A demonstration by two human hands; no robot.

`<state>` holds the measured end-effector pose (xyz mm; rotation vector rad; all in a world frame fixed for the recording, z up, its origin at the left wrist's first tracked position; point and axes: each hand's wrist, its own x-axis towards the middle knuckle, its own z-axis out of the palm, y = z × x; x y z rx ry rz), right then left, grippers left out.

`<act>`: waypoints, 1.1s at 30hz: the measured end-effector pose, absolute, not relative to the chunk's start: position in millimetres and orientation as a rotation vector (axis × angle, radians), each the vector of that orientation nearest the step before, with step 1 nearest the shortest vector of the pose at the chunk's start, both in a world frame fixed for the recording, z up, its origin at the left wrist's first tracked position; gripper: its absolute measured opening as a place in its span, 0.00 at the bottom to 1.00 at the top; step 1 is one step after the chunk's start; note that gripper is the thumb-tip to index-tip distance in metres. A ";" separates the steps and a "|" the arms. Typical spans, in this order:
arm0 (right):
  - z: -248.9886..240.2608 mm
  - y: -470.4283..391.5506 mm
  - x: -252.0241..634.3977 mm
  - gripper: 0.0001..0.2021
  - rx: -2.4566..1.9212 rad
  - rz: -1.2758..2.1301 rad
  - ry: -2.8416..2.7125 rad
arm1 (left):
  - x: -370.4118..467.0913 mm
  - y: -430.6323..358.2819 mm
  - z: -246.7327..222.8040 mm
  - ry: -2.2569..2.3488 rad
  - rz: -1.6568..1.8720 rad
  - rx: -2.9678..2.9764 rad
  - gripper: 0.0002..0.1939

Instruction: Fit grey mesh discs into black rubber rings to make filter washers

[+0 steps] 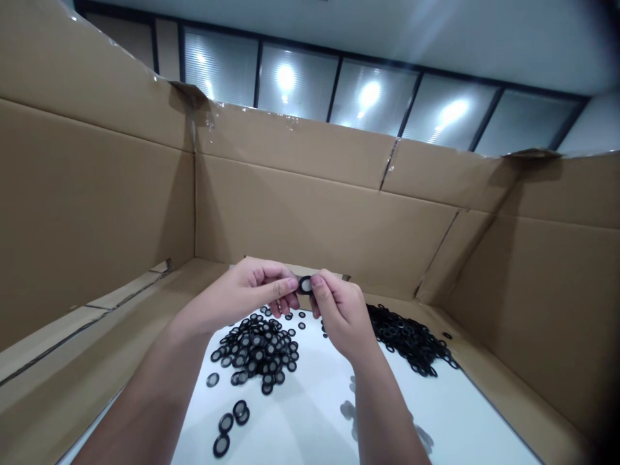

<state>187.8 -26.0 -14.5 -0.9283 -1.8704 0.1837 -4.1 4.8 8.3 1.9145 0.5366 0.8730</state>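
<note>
Left hand and right hand pinch a pale-centred black ring. Filled rings heap left; seemingly empty rings remain right.

Cardboard walls pretty much boxing in the fingers
Left, right and beyond them. Shiny clear tape on the far rim, dark-framed glass panes higher up past the fingers, pale ceiling above that.

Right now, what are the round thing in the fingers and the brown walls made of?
Round thing: perhaps rubber or plastic, its rim smooth and evenly black; the pale centre is too small to tell. Brown walls: probably matte cardboard, showing straight fold lines.
</note>
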 end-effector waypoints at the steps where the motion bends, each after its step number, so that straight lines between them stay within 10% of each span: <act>1: -14.6 -25.7 187.8 0.19 -0.925 0.207 -1.857 | -4.5 4.8 8.4 0.536 0.866 1.931 0.15; 22: -22.9 -28.5 169.5 0.21 -0.761 0.560 -1.625 | 10.8 -1.6 0.3 0.354 0.905 1.884 0.17; 33: -20.4 -34.8 163.3 0.20 -0.869 0.184 -1.591 | 32.0 -2.9 -9.9 0.430 1.178 1.834 0.20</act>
